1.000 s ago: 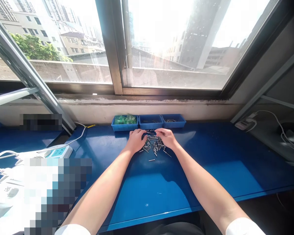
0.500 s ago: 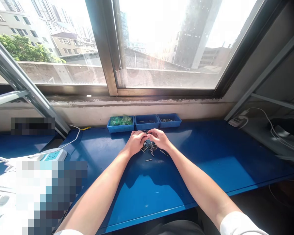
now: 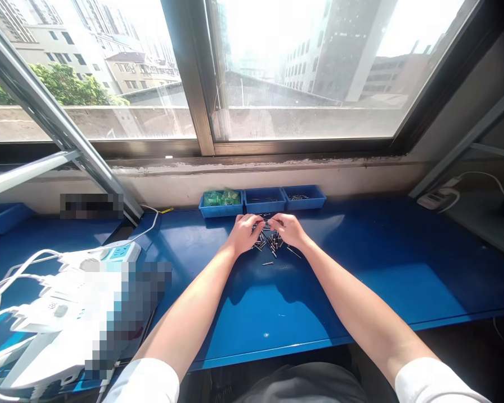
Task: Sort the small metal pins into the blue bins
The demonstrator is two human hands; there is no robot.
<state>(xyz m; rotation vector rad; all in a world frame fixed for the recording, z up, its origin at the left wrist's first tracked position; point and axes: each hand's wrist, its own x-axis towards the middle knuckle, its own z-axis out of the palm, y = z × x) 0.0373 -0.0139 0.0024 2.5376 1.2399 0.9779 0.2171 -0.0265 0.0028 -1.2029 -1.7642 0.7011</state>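
My left hand (image 3: 246,232) and my right hand (image 3: 289,229) meet over a loose pile of thin metal pins (image 3: 274,243), which look like screws or rivets. The fingers of both hands are curled into pinches at the pile's far side, with a small gap between the fingertips. Anything they grip is too small to make out. One loose pin (image 3: 267,263) lies nearer the front edge. Another long pin (image 3: 294,253) sticks out below my right hand. Part of the pile is hidden behind my fingers.
Behind the pile, three blue bins stand in a row: the left bin (image 3: 222,212) holds green packets, the middle bin (image 3: 264,208) a few thin pieces, the right bin (image 3: 306,205) more pins. White plugs and power strips (image 3: 128,254) crowd the left. Metal shelf posts (image 3: 109,182) flank the table.
My fingertips have drawn slightly apart. The view has shifted, so the table and bins sit further right and a little higher in the picture. The pile looks much the same.
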